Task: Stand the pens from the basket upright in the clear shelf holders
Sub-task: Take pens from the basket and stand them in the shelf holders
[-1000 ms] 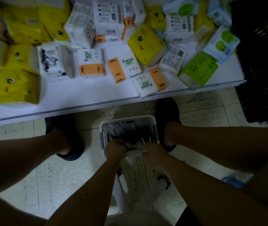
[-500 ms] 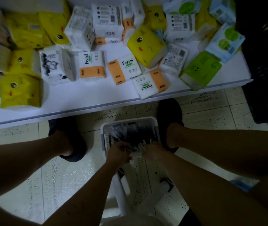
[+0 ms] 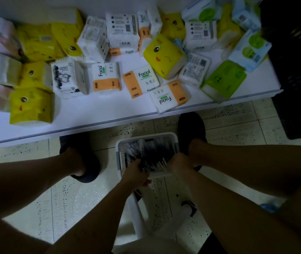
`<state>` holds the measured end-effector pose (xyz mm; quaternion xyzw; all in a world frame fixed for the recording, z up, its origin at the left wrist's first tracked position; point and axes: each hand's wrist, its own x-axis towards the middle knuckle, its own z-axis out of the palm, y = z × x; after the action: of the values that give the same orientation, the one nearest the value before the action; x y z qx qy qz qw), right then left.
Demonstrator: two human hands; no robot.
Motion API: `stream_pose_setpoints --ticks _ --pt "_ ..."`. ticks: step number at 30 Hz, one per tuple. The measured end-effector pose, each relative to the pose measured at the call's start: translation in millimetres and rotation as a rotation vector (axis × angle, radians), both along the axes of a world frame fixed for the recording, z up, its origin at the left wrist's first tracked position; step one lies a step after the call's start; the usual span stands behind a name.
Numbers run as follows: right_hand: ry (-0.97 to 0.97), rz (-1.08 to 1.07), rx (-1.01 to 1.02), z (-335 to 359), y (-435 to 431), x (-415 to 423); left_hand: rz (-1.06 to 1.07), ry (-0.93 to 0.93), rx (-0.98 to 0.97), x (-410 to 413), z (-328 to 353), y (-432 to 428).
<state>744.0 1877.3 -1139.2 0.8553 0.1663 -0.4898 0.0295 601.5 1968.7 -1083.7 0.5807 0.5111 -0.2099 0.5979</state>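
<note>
My left hand (image 3: 136, 174) clenches a bunch of dark slim pens (image 3: 154, 155) lying just ahead of it in the white slotted plastic basket (image 3: 120, 158), likely to carry several at once, while whether my right hand (image 3: 178, 165) beside them grips anything I cannot tell

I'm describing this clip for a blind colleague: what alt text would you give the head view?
A person's left hand and right hand reach down into a white basket of pens on the tiled floor between their feet; the left grips a bunch, the right is in among them. Beyond, a white table holds scattered tissue packs in yellow, green and orange-and-white.
</note>
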Motion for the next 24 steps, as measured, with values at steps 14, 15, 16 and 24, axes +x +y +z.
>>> stream_pose_setpoints --ticks 14,15,16,24 --pt "0.218 -0.181 0.459 95.8 9.3 -11.4 0.188 -0.315 0.197 2.5 71.8 13.4" --pt "0.211 -0.168 0.518 106.8 11.4 -13.9 0.185 -0.347 0.221 1.2 82.2 17.4" --pt "0.203 -0.155 0.573 118.7 14.3 -16.4 0.177 -0.370 0.259 -0.9 91.7 21.9" --pt "-0.029 -0.030 0.879 208.2 36.5 -31.7 0.129 -0.568 0.562 -13.1 163.3 56.6"
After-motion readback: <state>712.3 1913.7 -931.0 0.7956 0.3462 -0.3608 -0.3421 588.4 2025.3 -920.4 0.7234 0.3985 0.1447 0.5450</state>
